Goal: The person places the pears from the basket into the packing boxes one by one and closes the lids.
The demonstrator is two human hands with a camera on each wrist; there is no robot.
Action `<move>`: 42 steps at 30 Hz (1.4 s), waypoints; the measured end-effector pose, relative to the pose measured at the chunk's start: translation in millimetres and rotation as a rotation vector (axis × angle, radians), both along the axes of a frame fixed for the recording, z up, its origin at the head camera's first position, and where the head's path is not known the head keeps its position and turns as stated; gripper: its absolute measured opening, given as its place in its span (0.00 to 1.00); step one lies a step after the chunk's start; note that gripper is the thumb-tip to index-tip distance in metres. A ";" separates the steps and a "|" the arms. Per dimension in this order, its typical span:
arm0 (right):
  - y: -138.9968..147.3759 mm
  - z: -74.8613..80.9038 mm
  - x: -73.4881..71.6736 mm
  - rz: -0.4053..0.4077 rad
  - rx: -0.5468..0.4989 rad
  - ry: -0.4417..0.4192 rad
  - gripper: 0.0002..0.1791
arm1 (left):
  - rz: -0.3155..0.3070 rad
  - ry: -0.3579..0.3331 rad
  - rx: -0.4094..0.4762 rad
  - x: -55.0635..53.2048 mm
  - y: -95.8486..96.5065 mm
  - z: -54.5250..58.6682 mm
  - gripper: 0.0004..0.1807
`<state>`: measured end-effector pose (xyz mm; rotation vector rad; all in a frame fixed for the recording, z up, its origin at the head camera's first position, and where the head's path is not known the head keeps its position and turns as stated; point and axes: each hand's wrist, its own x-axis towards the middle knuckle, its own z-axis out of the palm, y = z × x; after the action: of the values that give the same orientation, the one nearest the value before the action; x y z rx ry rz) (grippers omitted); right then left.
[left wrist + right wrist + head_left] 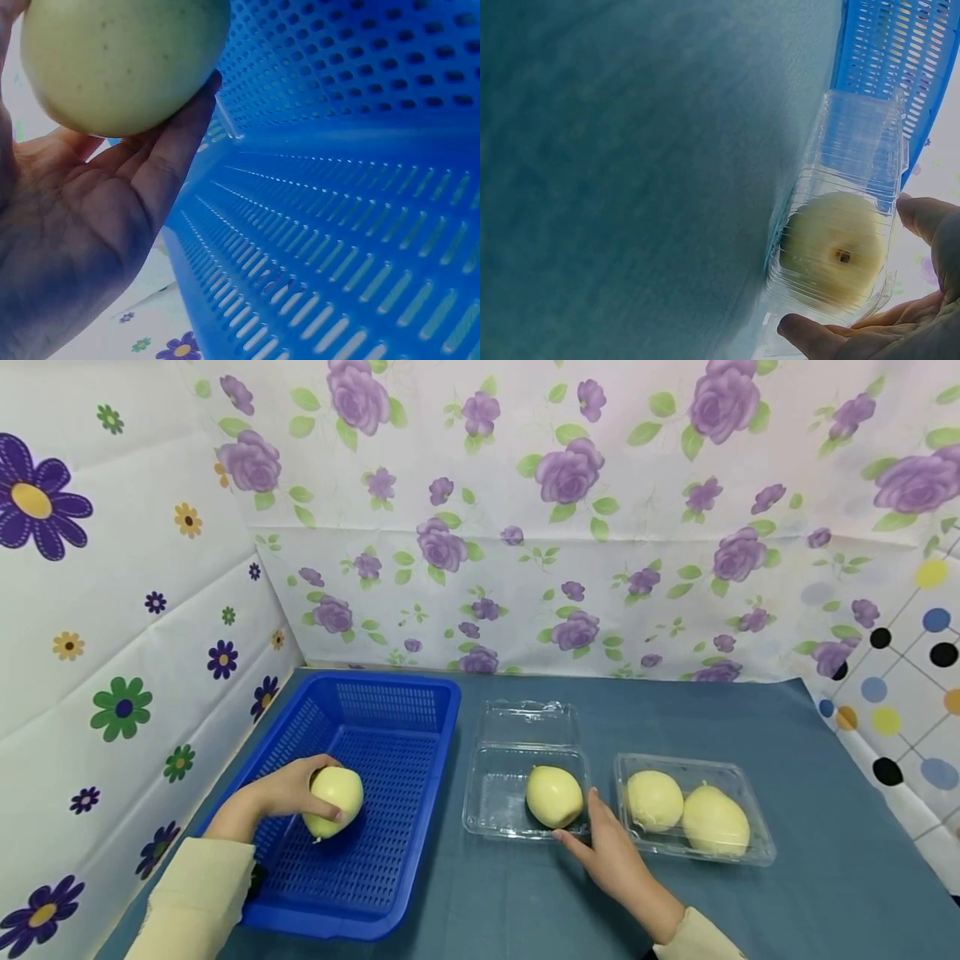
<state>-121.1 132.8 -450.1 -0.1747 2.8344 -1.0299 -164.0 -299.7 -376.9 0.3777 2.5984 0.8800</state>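
My left hand point(288, 787) grips a pale yellow-green pear point(335, 797) over the blue basket point(443, 752), thumb and fingers on opposite sides. In the left wrist view the pear point(124, 64) shows speckled skin, with the fingers point(176, 154) curved under it. At the front right corner of an open clear plastic box point(491, 793) is my right hand point(615, 852), its thumb along the front wall and its fingers by the right side. One pear point(553, 797) lies in the right half of that box. In the right wrist view its blossom end faces the camera.
To the right stands a second clear box point(759, 827), its lid down over two pears point(716, 821). The open box's lid point(528, 724) lies back toward the wall. Flowered sheets point(510, 527) close off the back and left of the blue-green tabletop point(510, 902).
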 end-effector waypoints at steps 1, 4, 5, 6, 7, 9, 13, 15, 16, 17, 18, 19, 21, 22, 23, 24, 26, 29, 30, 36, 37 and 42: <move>-0.1 -0.4 0.2 0.000 -0.002 0.002 0.49 | 0.000 0.006 0.008 0.2 0.9 0.6 0.38; -0.2 -1.1 0.9 0.001 -0.001 0.005 0.49 | 0.015 0.029 0.007 1.1 4.9 3.5 0.39; -0.1 -1.1 1.1 0.001 -0.002 0.006 0.49 | 0.021 0.036 0.007 1.6 6.5 4.8 0.40; 0.0 -1.2 1.0 0.002 -0.001 0.005 0.49 | 0.030 0.043 0.007 2.0 8.2 6.0 0.40; 0.0 -1.0 0.8 0.003 0.000 0.006 0.50 | 0.039 0.046 0.007 2.5 9.9 7.4 0.40; 0.1 -0.6 0.4 0.005 0.000 0.004 0.50 | 0.052 0.055 0.007 3.6 13.1 9.9 0.40; 0.5 -1.4 -0.2 0.003 -0.001 0.000 0.50 | 0.070 0.068 0.008 5.4 18.9 14.3 0.40; 0.7 -2.2 -0.2 0.000 -0.004 -0.001 0.50 | 0.071 0.083 0.012 5.7 21.1 15.7 0.40; 0.8 -2.5 -0.2 -0.002 -0.005 -0.004 0.50 | 0.071 0.092 0.013 5.7 22.2 16.4 0.40; 0.8 -2.4 -0.2 -0.002 -0.005 -0.006 0.50 | 0.073 0.101 0.014 5.7 23.2 17.1 0.40; 0.8 -2.5 -0.2 -0.001 -0.005 -0.008 0.50 | 0.076 0.109 0.012 5.8 24.2 17.8 0.40; 0.7 -2.1 0.0 0.001 -0.007 -0.008 0.50 | 0.083 0.116 0.007 6.0 25.3 18.7 0.40; 0.7 -1.6 0.3 0.002 -0.008 -0.010 0.49 | 0.102 0.121 -0.004 6.6 27.7 20.4 0.41; 0.6 -1.1 0.3 0.004 -0.006 -0.011 0.49 | 0.114 0.122 -0.012 7.2 29.0 21.6 0.42; 0.5 -0.7 0.3 0.006 -0.004 -0.009 0.50 | 0.128 0.121 -0.020 7.7 30.2 22.5 0.43; 0.4 -0.3 0.3 0.008 -0.003 -0.005 0.50 | 0.141 0.119 -0.029 8.2 31.6 23.6 0.44; 0.2 0.1 0.4 0.010 0.001 -0.004 0.50 | 0.162 0.119 -0.045 9.2 34.0 26.2 0.45; -0.1 -0.1 0.4 0.013 0.007 -0.003 0.50 | 0.187 0.117 -0.060 10.3 37.9 29.1 0.44; -0.1 -0.4 0.7 0.013 0.006 -0.005 0.50 | 0.193 0.116 -0.065 10.5 39.2 29.9 0.44; 0.0 -1.5 1.6 0.010 -0.001 -0.014 0.49 | 0.244 0.106 -0.085 10.5 46.5 34.7 0.44; 0.0 -1.4 1.4 0.010 -0.001 -0.015 0.49 | 0.249 0.108 -0.087 10.5 47.7 35.9 0.44; 0.0 -0.4 1.0 0.012 -0.002 -0.019 0.50 | 0.265 0.123 -0.079 10.7 56.2 42.1 0.44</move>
<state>-120.0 132.9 -450.5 -0.1812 2.8123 -1.0259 -153.3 -243.5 -334.8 0.0669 2.8329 0.8587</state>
